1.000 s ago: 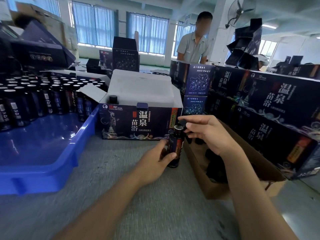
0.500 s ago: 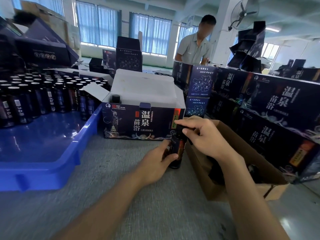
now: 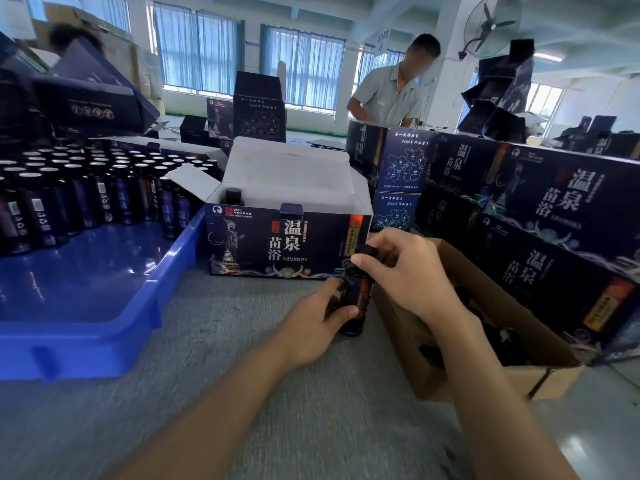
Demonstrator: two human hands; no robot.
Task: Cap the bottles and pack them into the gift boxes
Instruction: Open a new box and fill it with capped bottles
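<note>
A small dark bottle (image 3: 356, 296) stands upright on the grey table just in front of the open gift box (image 3: 277, 244). My left hand (image 3: 311, 327) grips its body from the left. My right hand (image 3: 405, 271) pinches a black cap (image 3: 367, 251) over the bottle's neck. One capped bottle (image 3: 232, 197) stands inside the open gift box at its left end. Several uncapped dark bottles (image 3: 86, 195) fill the back of the blue tray (image 3: 104, 327) on the left.
A brown cardboard carton (image 3: 485, 344) holding black caps sits right of the bottle. Closed gift boxes (image 3: 554, 216) are stacked along the right. A person (image 3: 388, 95) stands behind them. More dark boxes pile up at the back left.
Both hands and the bottle stay in the same place. My right hand has turned a little at the cap on the bottle's neck.
</note>
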